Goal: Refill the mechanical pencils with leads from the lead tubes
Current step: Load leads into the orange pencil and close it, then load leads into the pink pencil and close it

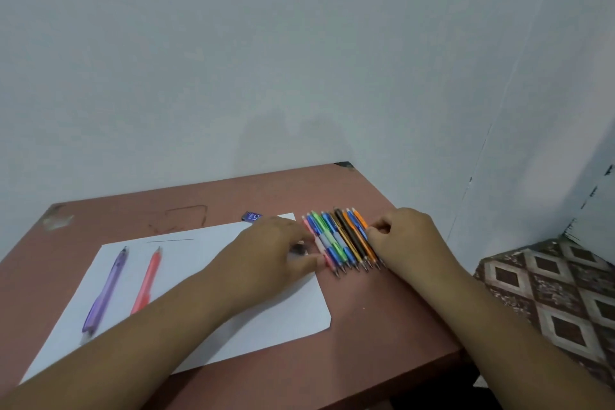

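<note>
From the head view, your landmark is the paper [186, 289] on the brown table [382, 316]. Just off its right edge lies the pencil row [342, 240], packed side by side, tips toward you. Your left hand [266, 253] rests on the paper's right part, fingers fairly straight and touching the row's left side. Your right hand [409, 240] presses the row's right side with fingers curled; you cannot tell whether they pinch a pencil. Beyond the paper's far right corner sits a small blue lead tube [252, 216], half hidden by your left hand. On the paper's left part lie a purple pencil [106, 289] and a red pencil [148, 280], the red one's near end covered by your forearm. Bare table stays open beyond the paper's far edge and near its right corner; the wall [299, 60] closes the table's far side. A dark thing under your left fingers is too blurred to name.
</note>
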A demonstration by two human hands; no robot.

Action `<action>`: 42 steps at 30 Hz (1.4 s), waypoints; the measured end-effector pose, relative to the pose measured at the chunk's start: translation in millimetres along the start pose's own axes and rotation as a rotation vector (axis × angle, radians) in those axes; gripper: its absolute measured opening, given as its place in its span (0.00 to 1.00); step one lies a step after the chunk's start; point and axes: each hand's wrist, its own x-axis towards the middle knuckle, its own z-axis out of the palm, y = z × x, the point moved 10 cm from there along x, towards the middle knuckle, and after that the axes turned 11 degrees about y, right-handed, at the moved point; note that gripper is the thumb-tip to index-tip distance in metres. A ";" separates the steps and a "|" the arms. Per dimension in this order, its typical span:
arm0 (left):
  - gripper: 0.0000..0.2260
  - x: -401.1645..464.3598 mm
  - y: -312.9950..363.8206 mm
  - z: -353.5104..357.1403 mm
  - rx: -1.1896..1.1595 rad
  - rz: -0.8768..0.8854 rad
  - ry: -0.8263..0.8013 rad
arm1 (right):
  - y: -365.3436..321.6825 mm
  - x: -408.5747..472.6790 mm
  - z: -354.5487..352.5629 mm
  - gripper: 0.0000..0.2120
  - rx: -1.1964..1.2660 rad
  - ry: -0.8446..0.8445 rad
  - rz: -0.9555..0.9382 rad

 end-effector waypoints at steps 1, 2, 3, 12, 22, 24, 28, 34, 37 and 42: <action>0.22 -3.0 -2.7 -3.7 -0.005 -0.001 0.006 | 0.1 0.4 0.1 0.09 -0.005 -0.001 0.000; 0.22 -6.2 -6.9 -7.3 -0.001 -0.004 0.013 | 0.7 1.0 0.2 0.09 -0.012 -0.003 0.004; 0.21 -9.6 -12.3 -11.3 0.010 -0.016 0.018 | 0.1 1.6 -0.3 0.10 -0.025 -0.001 0.004; 0.17 -58.9 -101.3 -78.2 0.045 -0.252 0.096 | -114.6 -5.0 6.9 0.08 -0.023 -0.046 -0.398; 0.15 -138.2 -180.9 -133.0 0.083 -0.491 0.113 | -256.2 -68.1 96.0 0.14 0.144 -0.349 -0.876; 0.12 -144.5 -183.3 -134.8 0.065 -0.507 0.108 | -273.3 -77.9 109.2 0.16 0.191 -0.406 -0.926; 0.10 -147.0 -186.1 -135.6 0.052 -0.522 0.101 | -289.8 -84.3 126.2 0.14 0.199 -0.405 -1.048; 0.12 -139.0 -178.1 -136.8 0.018 -0.448 0.177 | -290.7 -84.9 123.2 0.06 0.320 -0.326 -1.141; 0.14 -133.6 -173.5 -136.4 -0.178 -0.479 0.236 | -278.2 -67.7 117.0 0.07 0.439 -0.380 -0.896; 0.08 -100.2 -137.4 -152.8 -0.532 -0.440 0.373 | -257.0 -53.2 115.2 0.11 0.888 -0.582 -0.362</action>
